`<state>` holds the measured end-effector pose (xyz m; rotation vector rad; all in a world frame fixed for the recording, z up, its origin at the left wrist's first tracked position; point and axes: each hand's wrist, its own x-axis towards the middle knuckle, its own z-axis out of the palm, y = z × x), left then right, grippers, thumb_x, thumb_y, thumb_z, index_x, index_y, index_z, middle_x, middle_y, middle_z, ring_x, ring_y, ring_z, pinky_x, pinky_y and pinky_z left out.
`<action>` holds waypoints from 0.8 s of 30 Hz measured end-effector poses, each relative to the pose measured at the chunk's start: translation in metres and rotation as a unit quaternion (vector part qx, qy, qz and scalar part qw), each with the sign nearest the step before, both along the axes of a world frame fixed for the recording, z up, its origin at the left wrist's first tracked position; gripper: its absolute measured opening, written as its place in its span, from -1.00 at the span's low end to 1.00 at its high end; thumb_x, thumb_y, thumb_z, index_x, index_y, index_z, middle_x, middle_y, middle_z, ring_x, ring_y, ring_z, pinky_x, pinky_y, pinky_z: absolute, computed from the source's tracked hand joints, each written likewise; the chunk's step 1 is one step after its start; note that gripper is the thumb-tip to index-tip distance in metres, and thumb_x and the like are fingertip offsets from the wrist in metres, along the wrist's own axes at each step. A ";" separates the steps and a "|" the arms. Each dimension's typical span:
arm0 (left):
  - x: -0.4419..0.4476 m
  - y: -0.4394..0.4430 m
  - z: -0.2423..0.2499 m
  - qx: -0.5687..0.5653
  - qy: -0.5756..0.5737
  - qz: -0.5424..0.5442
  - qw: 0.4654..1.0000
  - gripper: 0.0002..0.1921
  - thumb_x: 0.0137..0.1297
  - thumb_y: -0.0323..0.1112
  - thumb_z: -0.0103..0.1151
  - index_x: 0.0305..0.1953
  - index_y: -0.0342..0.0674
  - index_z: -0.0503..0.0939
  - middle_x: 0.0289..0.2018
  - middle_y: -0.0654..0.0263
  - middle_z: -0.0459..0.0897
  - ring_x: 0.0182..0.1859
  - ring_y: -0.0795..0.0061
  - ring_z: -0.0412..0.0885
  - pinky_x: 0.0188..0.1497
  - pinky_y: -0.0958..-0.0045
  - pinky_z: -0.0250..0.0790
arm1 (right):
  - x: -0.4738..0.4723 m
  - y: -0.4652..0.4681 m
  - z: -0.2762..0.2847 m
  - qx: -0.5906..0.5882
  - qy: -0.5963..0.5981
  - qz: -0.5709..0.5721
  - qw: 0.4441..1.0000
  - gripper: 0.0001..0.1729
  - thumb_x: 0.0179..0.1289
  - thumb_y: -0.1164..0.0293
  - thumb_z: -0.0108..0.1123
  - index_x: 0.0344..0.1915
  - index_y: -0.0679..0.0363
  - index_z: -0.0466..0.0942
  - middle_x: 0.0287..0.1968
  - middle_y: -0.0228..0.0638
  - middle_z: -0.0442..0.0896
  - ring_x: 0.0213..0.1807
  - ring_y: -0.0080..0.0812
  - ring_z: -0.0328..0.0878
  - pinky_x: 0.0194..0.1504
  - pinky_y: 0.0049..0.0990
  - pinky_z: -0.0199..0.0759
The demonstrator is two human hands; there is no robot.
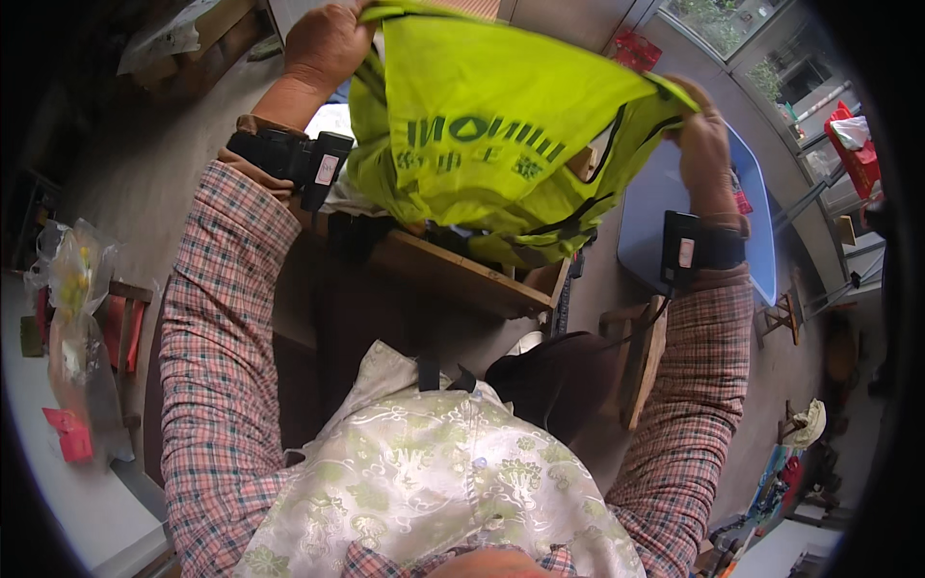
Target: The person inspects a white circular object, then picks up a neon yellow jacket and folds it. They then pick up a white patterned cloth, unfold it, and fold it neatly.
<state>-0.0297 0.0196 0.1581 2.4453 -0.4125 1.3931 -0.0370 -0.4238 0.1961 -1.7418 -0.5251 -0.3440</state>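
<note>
A fluorescent yellow-green fabric garment, probably a vest point(477, 79), is stretched out in front of me with dark printed writing across it. My left hand point(329, 43) grips its upper left corner. At the right corner, my right hand point(702, 148) pinches the edge, lower than the left one. Black trim runs along the cloth's right side, and its lower folds hang over an open wooden drawer or box point(470, 271). Most of what lies inside that box is hidden by the cloth. Whitish cloth point(354, 199) shows at its left edge.
A blue plastic tub point(650, 209) stands beyond my right forearm. A wooden stool point(643, 361) is by my right knee. On the left, a clear plastic bag point(76, 289) lies near a white tabletop point(79, 498). A red bag point(636, 50) sits by the far wall.
</note>
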 end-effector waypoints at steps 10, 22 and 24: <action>-0.012 -0.023 0.020 -0.061 0.278 -0.183 0.941 -0.76 0.23 -0.41 0.07 -0.08 -0.17 0.62 -0.34 0.09 0.70 -0.24 0.15 0.70 -0.17 0.28 0.50 | -0.019 0.035 -0.018 -0.400 -0.034 -0.162 0.901 -0.42 0.19 0.44 0.20 0.24 0.31 0.41 0.15 -0.02 0.53 0.13 -0.20 0.51 0.18 -0.35 0.40; -0.053 -0.097 -0.069 0.061 0.383 -0.257 0.885 -0.66 0.19 -0.23 0.33 -0.04 -0.19 0.60 -0.11 0.13 0.64 -0.08 0.12 0.63 0.03 0.28 0.49 | -0.059 0.082 -0.067 0.052 0.155 0.057 0.985 -0.68 0.40 0.60 -0.04 0.11 0.36 0.50 -0.04 -0.26 0.66 -0.02 -0.46 0.60 0.05 -0.52 0.46; -0.063 -0.100 -0.111 0.154 0.377 -0.223 0.886 -0.56 0.15 -0.25 0.33 0.07 -0.13 0.52 0.02 0.15 0.58 0.10 0.09 0.54 0.12 0.22 0.44 | -0.076 0.078 -0.075 0.127 0.146 0.081 0.978 -0.67 0.36 0.62 -0.07 0.05 0.36 0.53 -0.09 -0.32 0.66 -0.09 -0.53 0.58 -0.02 -0.59 0.43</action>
